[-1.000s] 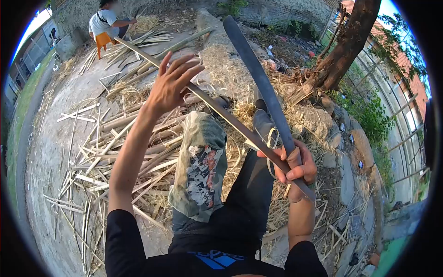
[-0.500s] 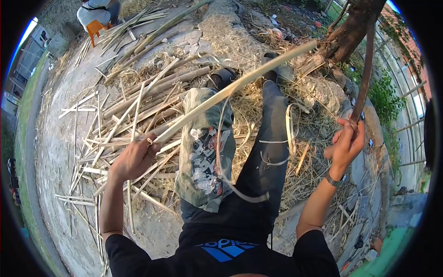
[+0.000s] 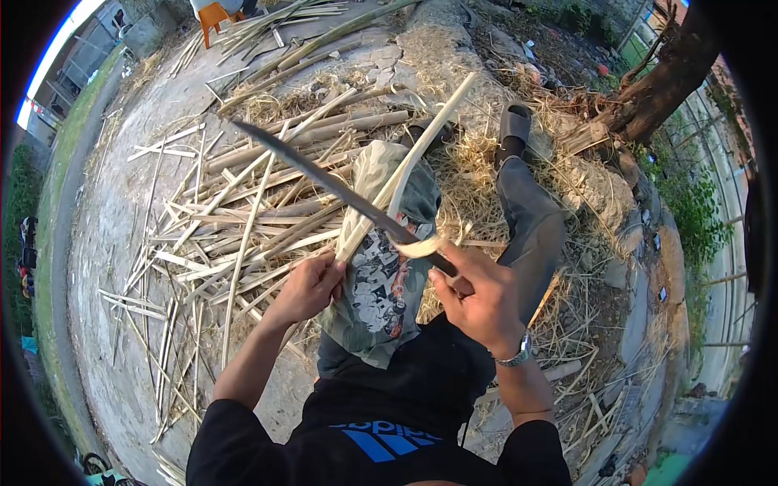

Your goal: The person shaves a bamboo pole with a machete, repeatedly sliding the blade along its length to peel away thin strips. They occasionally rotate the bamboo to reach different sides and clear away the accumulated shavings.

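My left hand (image 3: 306,287) is closed round the lower end of a pale bamboo strip (image 3: 442,117), which slants up and to the right over my thigh. My right hand (image 3: 485,301) grips the handle of a long dark knife (image 3: 312,168). Its blade points to the upper left and crosses the strip in this view. A pale curled shaving (image 3: 417,248) hangs at the blade just ahead of my right fingers. Under the strip, a camouflage cloth (image 3: 356,312) with a printed patch covers my left thigh.
Split bamboo pieces (image 3: 231,235) lie heaped on the ground to the left. Shavings (image 3: 474,158) surround my feet. A tree trunk (image 3: 677,77) rises at upper right beside a rock (image 3: 596,190). Farther off, part of a person shows by an orange chair (image 3: 214,14).
My right hand has brought the knife from the far right in across the strip. My left hand has shifted right, and the strip now points more steeply upward.
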`<state>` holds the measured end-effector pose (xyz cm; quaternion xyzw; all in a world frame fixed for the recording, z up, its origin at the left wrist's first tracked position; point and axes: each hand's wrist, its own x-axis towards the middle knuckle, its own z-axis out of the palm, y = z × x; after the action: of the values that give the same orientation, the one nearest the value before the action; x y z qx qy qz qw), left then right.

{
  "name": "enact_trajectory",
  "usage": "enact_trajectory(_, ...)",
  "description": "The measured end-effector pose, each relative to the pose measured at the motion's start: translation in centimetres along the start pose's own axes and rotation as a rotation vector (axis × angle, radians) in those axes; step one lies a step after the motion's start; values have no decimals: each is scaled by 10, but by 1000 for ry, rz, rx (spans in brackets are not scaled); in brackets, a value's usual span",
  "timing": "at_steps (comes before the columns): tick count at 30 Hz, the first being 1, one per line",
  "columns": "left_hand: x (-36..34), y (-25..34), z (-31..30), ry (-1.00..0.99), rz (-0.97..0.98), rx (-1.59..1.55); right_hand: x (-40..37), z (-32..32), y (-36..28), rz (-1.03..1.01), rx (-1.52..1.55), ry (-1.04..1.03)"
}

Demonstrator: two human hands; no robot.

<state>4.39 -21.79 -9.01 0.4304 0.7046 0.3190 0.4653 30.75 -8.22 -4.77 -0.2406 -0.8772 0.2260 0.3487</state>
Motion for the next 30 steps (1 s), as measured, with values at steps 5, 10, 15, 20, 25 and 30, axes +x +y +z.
enact_trajectory(5, -3, -10, 7, -63, -93, -204, -17, 41, 14, 184, -46, -142)
enact_trajectory(10, -8, -21, 8, -108, -113, -505, -10, 13, 17, 210, -90, -406)
enact_trajectory(15, 1, -22, 5, -55, -120, -618, -18, -19, -8, 147, 235, -434)
enact_trajectory(20, 10, -26, 12, -171, 60, -569, -23, -8, -21, -96, 139, -460)
enact_trajectory(25, -15, -31, 11, -189, -19, -596, -29, 33, 29, 50, -214, -486)
enact_trajectory(30, -37, -45, 21, -2, -45, -435, 35, 12, 99, 209, -389, -324)
